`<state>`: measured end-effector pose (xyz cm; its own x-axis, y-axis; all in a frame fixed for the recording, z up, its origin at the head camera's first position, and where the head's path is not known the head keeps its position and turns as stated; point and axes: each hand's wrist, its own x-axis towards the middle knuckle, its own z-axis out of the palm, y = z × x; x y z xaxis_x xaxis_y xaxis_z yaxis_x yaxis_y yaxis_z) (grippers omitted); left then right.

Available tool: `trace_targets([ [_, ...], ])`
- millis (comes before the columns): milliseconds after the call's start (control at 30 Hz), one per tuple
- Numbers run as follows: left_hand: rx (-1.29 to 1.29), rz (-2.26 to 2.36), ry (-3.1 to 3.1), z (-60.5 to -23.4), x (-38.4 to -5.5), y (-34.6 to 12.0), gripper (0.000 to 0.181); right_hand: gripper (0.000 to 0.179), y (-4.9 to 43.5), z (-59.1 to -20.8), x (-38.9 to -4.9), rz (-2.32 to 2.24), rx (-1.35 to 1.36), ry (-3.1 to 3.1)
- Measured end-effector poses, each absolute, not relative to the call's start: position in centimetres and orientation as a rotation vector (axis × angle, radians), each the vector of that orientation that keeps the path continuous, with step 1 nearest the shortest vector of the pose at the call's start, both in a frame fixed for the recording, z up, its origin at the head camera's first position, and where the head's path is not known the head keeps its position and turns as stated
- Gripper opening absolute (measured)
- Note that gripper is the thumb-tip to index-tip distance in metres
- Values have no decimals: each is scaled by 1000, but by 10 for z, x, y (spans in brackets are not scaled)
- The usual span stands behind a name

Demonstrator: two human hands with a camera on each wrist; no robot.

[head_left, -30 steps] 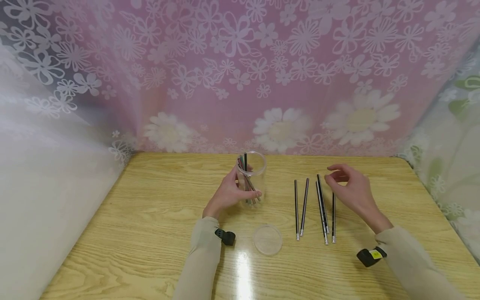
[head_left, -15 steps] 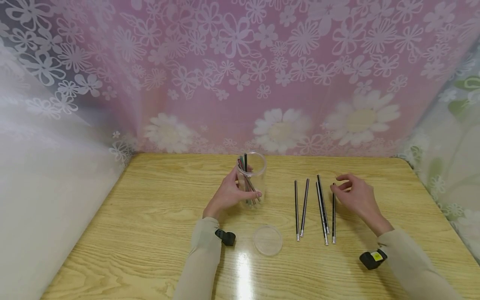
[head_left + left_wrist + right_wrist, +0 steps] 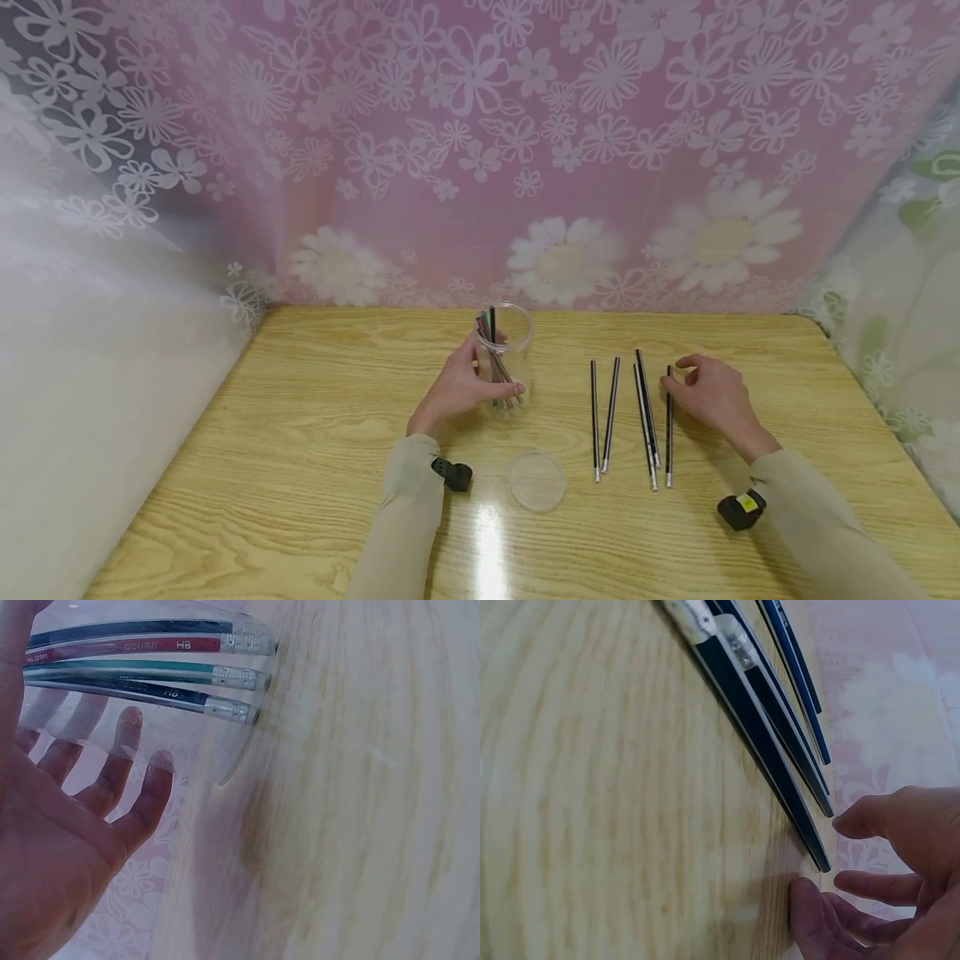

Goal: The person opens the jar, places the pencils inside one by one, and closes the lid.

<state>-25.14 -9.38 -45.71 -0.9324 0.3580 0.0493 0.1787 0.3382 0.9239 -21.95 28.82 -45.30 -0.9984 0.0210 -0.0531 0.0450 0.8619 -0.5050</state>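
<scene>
My left hand [image 3: 467, 377] grips a clear jar [image 3: 517, 362] from its left side, thumb across the front. Several pencils [image 3: 150, 667] lean inside, black, red and green with eraser ends down, as the left wrist view shows. My right hand [image 3: 716, 393] is at the far end of the rightmost black pencil [image 3: 670, 433]. In the right wrist view its thumb and fingers [image 3: 859, 817] stand apart, on either side of that pencil's tip. More black pencils [image 3: 606, 417] lie to the left of it on the table, erasers toward me.
A round clear lid [image 3: 536, 481] lies flat on the wooden table [image 3: 315, 400], in front of the jar. Floral curtains [image 3: 450, 167] hang behind the table and along both sides.
My right hand has come down and slightly right, its fingers lowering to the tip of the rightmost pencil. The left hand and jar have stayed in place.
</scene>
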Motion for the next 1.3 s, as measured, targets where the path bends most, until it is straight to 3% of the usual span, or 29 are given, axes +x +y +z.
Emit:
trace_targets([
  [600, 492, 1636, 2449, -457, -252, -94, 82, 50, 287, -453, -231, -762, 50, 2942],
  [1300, 482, 1636, 2443, -457, -252, -94, 76, 52, 293, -442, -221, -1154, 171, 2851],
])
